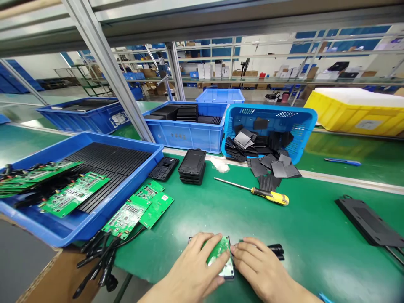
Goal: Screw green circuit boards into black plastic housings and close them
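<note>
On bench — left hand, fingers spread on circuit board; right hand curled alongside — grip unclear.

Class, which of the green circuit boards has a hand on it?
The circuit board under the left hand, nearest the picture's bottom edge; the other boards lie in or beside the left-hand blue tray, untouched.

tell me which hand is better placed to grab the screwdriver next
Right, most likely: the right hand is nearer the screwdriver's handle, though its fingertips are at the edge of the green circuit board. The left hand is farther off, fingers spread over the board.
</note>
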Motion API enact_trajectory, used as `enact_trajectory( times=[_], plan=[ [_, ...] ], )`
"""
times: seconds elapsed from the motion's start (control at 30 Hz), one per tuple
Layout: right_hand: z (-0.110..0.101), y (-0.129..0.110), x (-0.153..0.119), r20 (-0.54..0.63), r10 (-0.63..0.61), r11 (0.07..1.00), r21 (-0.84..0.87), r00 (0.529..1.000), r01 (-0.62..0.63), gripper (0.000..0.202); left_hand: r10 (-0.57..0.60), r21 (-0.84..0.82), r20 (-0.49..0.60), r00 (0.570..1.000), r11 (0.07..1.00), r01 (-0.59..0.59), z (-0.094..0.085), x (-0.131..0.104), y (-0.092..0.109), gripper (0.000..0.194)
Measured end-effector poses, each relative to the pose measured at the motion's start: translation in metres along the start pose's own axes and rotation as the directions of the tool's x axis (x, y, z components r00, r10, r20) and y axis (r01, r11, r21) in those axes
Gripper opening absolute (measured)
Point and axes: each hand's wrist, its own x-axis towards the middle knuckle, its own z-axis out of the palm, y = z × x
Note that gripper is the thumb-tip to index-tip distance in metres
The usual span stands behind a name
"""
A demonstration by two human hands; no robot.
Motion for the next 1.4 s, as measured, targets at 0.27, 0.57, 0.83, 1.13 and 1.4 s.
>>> enact_trajectory(
  times=[0.27,0.57,0.83,1.13,1.4],
  plan=[
    [0.001,-0.003,-0.002,-0.029,0.002,0.997,-0.074,1.000,-0.004,0.044,0.090,0.040,0.048,0.995,0.995,-0.092,-0.013,0.012,-0.010,0.086],
    [0.006,-0.002,0.001,-0.037,0.035,0.999,0.005,0.999,-0.035,0.042,-0.037,0.114,-0.162,0.986,0.992,0.056,0.005,-0.003,0.004,0.067],
    [0.003,0.002,0.003,0.003,0.061,0.992,0.109,0.998,-0.061,0.034,-0.012,0.000,-0.214,0.977,1.000,0.012,0.007,-0.005,-0.003,0.070],
    [-0.022,-0.004,0.023,0.230,0.041,0.996,0.070,0.972,-0.058,0.038,0.013,0.069,-0.160,0.987,0.998,-0.002,0.002,-0.015,0.002,0.061],
    [-0.030,0.055,0.036,0.460,0.067,0.998,-0.012,0.885,-0.070,0.033,0.053,0.512,-0.467,0.883,0.830,0.221,0.044,-0.008,0.043,0.026]
  ],
)
